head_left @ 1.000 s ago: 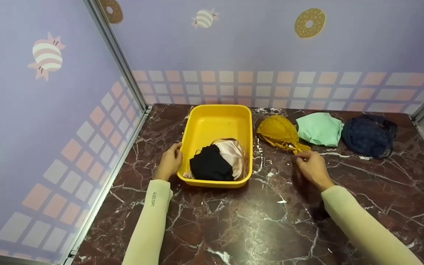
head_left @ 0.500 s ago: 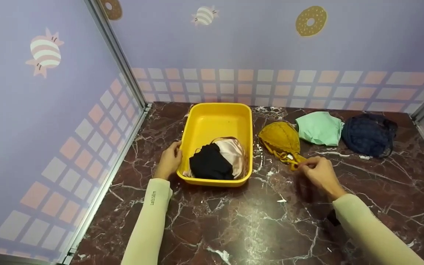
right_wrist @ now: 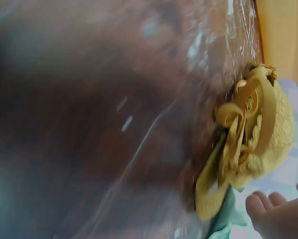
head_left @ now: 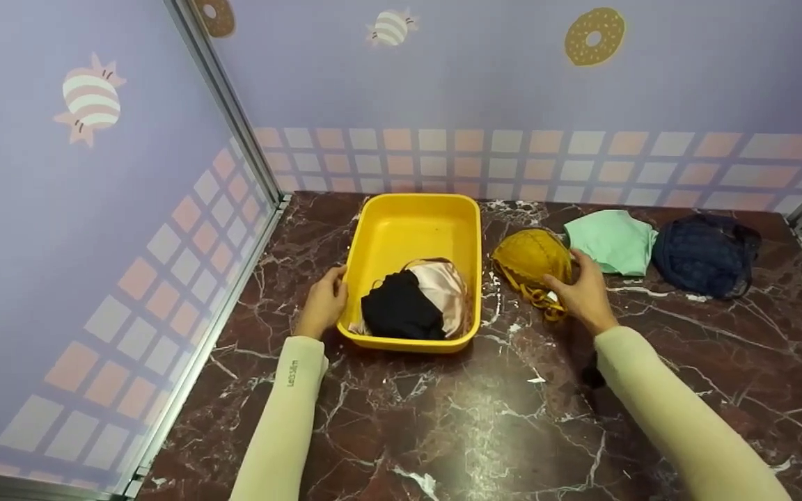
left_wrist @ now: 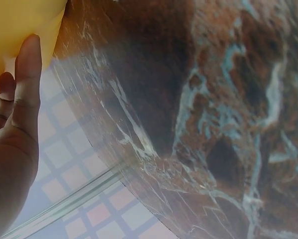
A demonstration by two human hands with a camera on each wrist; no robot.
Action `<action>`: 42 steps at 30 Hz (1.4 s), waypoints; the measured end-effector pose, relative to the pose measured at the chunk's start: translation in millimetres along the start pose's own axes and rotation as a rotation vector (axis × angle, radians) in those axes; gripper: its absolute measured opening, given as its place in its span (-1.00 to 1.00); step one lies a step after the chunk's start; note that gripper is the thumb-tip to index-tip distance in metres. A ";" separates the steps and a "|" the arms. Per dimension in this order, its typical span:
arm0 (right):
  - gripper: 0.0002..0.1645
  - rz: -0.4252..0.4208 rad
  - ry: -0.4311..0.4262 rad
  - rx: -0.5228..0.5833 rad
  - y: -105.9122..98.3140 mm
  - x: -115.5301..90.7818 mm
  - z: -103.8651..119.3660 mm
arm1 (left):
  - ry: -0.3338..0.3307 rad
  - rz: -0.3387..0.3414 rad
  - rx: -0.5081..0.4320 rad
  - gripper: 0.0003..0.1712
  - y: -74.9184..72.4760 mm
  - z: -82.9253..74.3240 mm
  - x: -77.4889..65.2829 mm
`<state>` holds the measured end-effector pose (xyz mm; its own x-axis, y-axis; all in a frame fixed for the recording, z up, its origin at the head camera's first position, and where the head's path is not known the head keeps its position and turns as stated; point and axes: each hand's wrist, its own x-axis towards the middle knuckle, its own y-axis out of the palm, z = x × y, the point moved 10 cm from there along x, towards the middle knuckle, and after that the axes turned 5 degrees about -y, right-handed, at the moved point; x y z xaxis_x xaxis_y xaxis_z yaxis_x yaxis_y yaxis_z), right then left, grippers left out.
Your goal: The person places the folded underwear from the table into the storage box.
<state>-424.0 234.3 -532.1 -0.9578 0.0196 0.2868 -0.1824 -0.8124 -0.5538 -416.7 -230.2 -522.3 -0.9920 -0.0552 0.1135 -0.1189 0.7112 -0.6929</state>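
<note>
A folded mustard-yellow bra [head_left: 532, 256] lies right of the yellow bin [head_left: 349, 320], its straps bunched at the front. My right hand [head_left: 582, 289] is at the bra's right side, thumb and fingers spread apart over its edge. In the right wrist view, the fingertips [right_wrist: 260, 201] show just beside the bra [right_wrist: 280, 124], not wrapped round it. My left hand [head_left: 323, 303] touches the bin's left side. Long, nearly straight fingers [left_wrist: 28, 64] rest against its outer wall in the left wrist view. Inside the bin's front lie a black garment [head_left: 401, 306] and a pale pink satin one [head_left: 445, 296].
A folded mint-green garment [head_left: 613, 242] sits right behind the yellow bra, with a navy bra [head_left: 704, 257] to its right. The dark red marble tabletop [head_left: 484, 431] meets a lilac wall [head_left: 443, 83] at the back and another panel [head_left: 39, 223] at the left.
My right hand let go of the bra's straps and moved up and left to its cup. The bra's strap end was drawn toward the front. My left hand stays at the bin.
</note>
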 end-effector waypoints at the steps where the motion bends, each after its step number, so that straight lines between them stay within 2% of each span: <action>1: -0.09 -0.001 0.006 -0.008 4.2 3.1 0.1 | -0.003 -0.001 -0.002 -0.58 -0.8 0.5 0.2; 6: 0.03 0.018 0.092 -0.019 22.6 12.1 -5.5 | -0.006 0.004 -0.008 -0.57 -2.4 0.1 -0.1; 11: 0.06 0.033 0.152 -0.046 32.5 12.8 -13.0 | -0.015 0.008 -0.002 -0.57 -0.7 -0.1 -1.2; 17: -0.03 -0.046 0.196 -0.068 31.6 12.5 -21.4 | 0.021 -0.006 0.017 -0.58 -0.2 -3.4 -1.9; 24: 0.06 -0.126 0.248 -0.047 29.6 16.1 -27.0 | 0.015 0.001 0.014 -0.58 -0.1 -0.3 -1.0; 29: -0.02 -0.172 0.241 -0.040 30.5 17.4 -23.3 | 0.002 0.004 0.014 -0.58 0.2 -0.9 -1.6; 35: -0.28 -0.257 0.173 0.067 28.7 20.7 -13.6 | 0.007 0.000 0.016 -0.58 -0.4 -2.6 -2.4; 38: -0.41 -0.274 0.134 0.100 28.4 23.3 -7.4 | 0.006 -0.003 0.012 -0.58 -1.3 -2.2 -2.6; 42: -0.50 -0.266 0.126 0.112 28.4 25.1 -4.1 | 0.003 0.000 0.016 -0.57 -1.8 -0.4 -2.6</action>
<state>-454.1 214.1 -543.9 -0.9011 0.3059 0.3073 -0.4111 -0.8282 -0.3810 -413.9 -231.1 -521.1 -0.9919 -0.0535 0.1155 -0.1198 0.6997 -0.7043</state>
